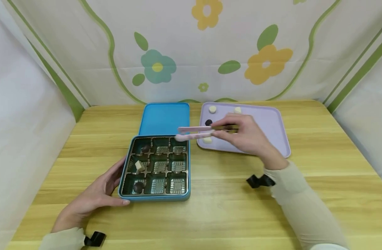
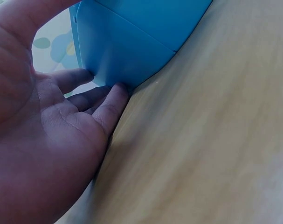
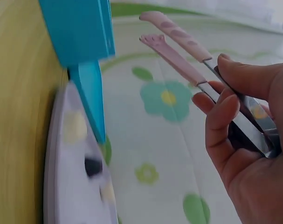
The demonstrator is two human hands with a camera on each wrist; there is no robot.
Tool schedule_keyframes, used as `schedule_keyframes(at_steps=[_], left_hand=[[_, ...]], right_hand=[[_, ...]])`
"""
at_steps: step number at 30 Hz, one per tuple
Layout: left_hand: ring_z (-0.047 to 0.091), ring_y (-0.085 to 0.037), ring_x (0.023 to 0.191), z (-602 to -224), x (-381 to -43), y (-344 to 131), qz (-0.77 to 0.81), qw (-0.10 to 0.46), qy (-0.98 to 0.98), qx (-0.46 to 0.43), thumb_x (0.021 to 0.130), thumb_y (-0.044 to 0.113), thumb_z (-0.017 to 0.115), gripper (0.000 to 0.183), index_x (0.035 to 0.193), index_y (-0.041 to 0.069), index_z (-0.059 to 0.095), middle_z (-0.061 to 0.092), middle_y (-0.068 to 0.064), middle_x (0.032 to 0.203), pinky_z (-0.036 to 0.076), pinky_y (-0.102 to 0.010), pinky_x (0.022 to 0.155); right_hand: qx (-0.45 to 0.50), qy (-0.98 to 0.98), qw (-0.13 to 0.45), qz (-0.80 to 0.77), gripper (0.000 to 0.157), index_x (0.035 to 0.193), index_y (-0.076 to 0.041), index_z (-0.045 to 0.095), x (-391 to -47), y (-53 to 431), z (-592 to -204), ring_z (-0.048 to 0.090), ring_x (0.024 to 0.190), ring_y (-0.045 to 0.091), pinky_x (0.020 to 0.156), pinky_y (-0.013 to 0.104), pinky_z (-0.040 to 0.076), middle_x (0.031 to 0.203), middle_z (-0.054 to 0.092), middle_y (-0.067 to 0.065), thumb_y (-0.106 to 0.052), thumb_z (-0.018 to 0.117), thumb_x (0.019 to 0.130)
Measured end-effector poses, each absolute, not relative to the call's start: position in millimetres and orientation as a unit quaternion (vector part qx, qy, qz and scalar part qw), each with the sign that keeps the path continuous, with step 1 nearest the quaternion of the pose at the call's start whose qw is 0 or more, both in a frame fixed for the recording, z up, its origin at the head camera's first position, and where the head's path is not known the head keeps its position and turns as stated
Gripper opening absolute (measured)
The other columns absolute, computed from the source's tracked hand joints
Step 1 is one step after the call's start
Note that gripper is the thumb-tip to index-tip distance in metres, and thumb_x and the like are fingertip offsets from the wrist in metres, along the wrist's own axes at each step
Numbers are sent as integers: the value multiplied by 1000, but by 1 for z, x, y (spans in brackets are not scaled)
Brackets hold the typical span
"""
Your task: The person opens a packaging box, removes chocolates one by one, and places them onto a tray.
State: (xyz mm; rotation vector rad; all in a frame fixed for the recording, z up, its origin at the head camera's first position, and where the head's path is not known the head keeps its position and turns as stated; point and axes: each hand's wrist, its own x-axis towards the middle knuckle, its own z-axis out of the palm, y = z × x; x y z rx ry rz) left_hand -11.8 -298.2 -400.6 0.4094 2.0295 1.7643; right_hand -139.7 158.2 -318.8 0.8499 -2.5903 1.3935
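Pink-armed metal tongs (image 1: 194,133), their tips shaped like paws, are pinched between the thumb and fingers of my right hand (image 1: 245,133). The tips stand apart above the right rim of a blue tin box (image 1: 156,198), with nothing between them. Inside the box is a nine-compartment insert. Its left column holds a dark chocolate piece (image 1: 145,148) at the back, a white block (image 1: 139,166) in the middle and a dark round piece (image 1: 138,187) at the front. My left hand (image 1: 94,194) rests around the box's near-left corner, thumb at the front, fairly straight fingertips (image 2: 118,91) touching the side.
A lilac tray (image 1: 269,125) lies to the right, partly under my right hand. On it are white pieces (image 1: 212,109) and a dark piece (image 1: 208,122). The blue lid (image 1: 165,118) lies behind the box. A flowered curtain (image 1: 191,52) hangs beyond the table.
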Motion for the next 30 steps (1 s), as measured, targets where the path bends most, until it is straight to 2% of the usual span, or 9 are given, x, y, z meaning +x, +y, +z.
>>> schedule_keyframes(at_steps=[6,10,15,21,26,28,30], left_hand=[[42,7,148,-405,-13,-294,643,205,720,162,86,-8,83,122,176,21,7,-2,-23,181,45,-14,112],[40,8,149,-407,-15,-292,647,202,716,168,85,-9,83,122,176,20,7,-2,-23,181,43,-14,113],[39,8,150,-407,-16,-292,650,198,713,174,84,-10,84,124,175,18,6,-3,-25,180,43,-13,114],[41,8,149,-407,-17,-291,650,203,712,172,84,-9,84,123,175,19,6,-4,-26,180,45,-15,113],[42,6,149,-407,-17,-290,651,202,712,172,83,-9,85,124,175,19,6,-3,-26,180,47,-17,113],[42,6,149,-406,-17,-290,650,201,713,171,83,-9,85,125,175,19,6,-2,-27,180,47,-17,112],[42,6,149,-405,-17,-291,647,199,716,172,83,-9,85,125,175,18,6,-2,-27,180,47,-16,112]], right_hand=[[351,-821,11,450,16,109,-8,85,-148,99,-321,73,91,16,83,30,63,102,81,5,-12,85,93],[377,-824,-9,423,16,109,-9,85,-153,75,-319,71,93,17,83,37,62,103,81,5,-15,84,95],[401,-848,-32,345,17,111,-11,85,-163,49,-307,67,91,17,78,33,55,106,80,4,-20,81,98],[441,-861,-73,242,18,111,-9,85,-170,15,-291,72,97,18,86,30,58,108,81,6,-21,79,100],[453,-862,-94,205,12,97,-9,84,-171,-7,-279,65,82,14,78,26,52,93,80,2,-17,76,100],[455,-861,-95,206,15,88,-9,82,-171,-11,-276,58,74,13,72,24,47,82,74,-1,-15,75,100],[461,-859,-93,202,24,77,-11,75,-172,-15,-271,47,66,11,67,23,39,69,62,-4,-14,74,100]])
